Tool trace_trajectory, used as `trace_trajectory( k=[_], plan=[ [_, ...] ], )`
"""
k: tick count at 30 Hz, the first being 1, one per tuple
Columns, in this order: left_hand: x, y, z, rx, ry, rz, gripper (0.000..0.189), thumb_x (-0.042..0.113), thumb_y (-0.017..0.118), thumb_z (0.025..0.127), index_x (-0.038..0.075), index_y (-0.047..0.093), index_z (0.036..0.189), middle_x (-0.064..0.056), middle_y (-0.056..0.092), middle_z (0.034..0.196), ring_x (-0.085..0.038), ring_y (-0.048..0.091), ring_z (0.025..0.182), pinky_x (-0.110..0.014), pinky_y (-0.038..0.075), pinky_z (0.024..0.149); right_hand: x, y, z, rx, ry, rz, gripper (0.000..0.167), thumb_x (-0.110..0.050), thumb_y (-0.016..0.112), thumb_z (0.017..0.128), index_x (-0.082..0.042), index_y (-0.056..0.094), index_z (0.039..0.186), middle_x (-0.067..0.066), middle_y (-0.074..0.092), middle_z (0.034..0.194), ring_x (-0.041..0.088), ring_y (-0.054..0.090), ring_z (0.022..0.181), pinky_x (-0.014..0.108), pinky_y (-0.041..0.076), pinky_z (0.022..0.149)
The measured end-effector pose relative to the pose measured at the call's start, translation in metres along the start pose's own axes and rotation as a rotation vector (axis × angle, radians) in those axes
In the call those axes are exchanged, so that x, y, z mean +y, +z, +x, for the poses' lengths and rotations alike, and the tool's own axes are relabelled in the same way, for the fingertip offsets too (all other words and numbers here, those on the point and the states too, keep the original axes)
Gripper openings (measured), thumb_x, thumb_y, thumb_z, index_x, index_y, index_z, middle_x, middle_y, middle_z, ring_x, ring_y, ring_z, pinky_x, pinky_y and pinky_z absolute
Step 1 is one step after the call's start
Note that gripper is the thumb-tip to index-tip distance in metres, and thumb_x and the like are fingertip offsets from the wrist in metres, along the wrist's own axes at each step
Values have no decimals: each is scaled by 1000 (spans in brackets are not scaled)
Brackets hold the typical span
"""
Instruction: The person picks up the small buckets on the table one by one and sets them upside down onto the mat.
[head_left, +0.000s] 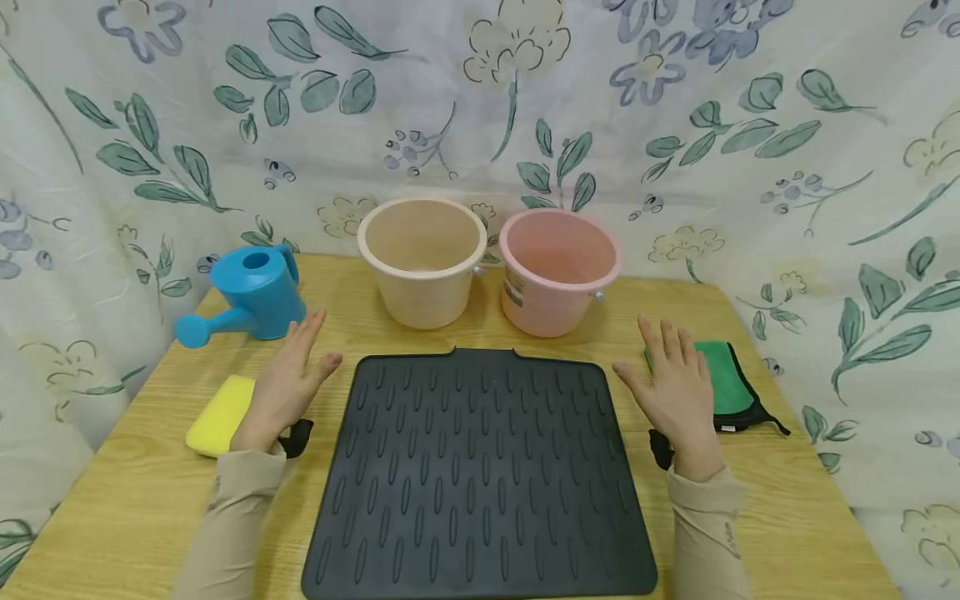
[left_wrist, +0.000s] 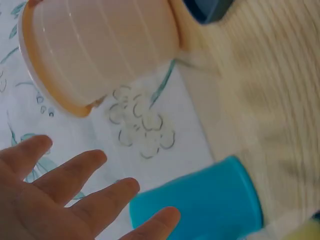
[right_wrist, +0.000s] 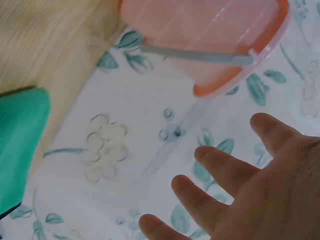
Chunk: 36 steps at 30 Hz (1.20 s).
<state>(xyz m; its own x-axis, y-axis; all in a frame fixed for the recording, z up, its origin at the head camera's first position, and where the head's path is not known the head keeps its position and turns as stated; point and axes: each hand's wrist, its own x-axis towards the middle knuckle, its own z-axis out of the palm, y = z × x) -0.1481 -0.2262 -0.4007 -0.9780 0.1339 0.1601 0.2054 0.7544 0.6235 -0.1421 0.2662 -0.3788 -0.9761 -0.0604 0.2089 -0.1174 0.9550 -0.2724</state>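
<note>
My left hand (head_left: 283, 392) hovers with its fingers extended, between the yellow sponge (head_left: 222, 415) and the dark ribbed mat (head_left: 480, 475). Just beyond its fingertips stands a blue watering can (head_left: 258, 292), its spout pointing left. In the left wrist view the spread fingers overlap the blue can (left_wrist: 200, 200). On the other side of the mat my right hand (head_left: 677, 387) is raised, fingers straight and thumb apart, holding nothing. Partly behind it lies a green cloth item (head_left: 726, 379) with black edging and a cord loop; the right wrist view shows its green corner (right_wrist: 22, 142).
At the back of the wooden table (head_left: 787, 508) stand a cream bucket (head_left: 424, 292) and a pink bucket (head_left: 551, 304), side by side behind the mat. A floral curtain (head_left: 480, 108) hangs behind the table and along its sides.
</note>
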Motion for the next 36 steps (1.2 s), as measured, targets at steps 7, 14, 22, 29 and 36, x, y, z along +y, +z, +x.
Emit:
trace_trajectory(
  k=[7,14,22,29,36],
  plan=[
    [0,14,10,54,32,-248,69,44,37,103,13,8,157,-19,8,163,-46,9,148,-69,12,114,-23,-1,16,73,-69,9,78,-64,43,93,-23,20,156,20,24,159,44,18,146,65,18,115],
    [6,27,24,72,7,-477,63,39,30,105,14,8,157,-17,11,163,-42,11,149,-65,14,118,-49,-2,35,84,-140,16,79,-67,43,92,-21,27,154,18,26,159,41,21,146,63,17,117],
    [13,42,38,76,-44,-690,64,45,23,104,11,7,157,-15,10,163,-35,8,151,-59,9,121,-84,6,56,61,-229,-3,75,-62,49,91,-20,35,151,14,32,157,36,27,145,59,24,117],
    [21,51,47,103,-106,-862,66,47,22,104,11,8,157,-14,11,163,-36,11,151,-60,10,121,-106,11,72,79,-292,-7,70,-57,53,92,-21,38,149,12,36,156,33,29,145,57,26,117],
    [28,61,56,99,-149,-1027,73,49,20,103,1,3,155,-22,6,162,-40,7,150,-56,9,122,-129,16,84,39,-380,18,68,-49,58,92,-13,42,147,16,40,153,34,34,143,49,26,120]
  ],
)
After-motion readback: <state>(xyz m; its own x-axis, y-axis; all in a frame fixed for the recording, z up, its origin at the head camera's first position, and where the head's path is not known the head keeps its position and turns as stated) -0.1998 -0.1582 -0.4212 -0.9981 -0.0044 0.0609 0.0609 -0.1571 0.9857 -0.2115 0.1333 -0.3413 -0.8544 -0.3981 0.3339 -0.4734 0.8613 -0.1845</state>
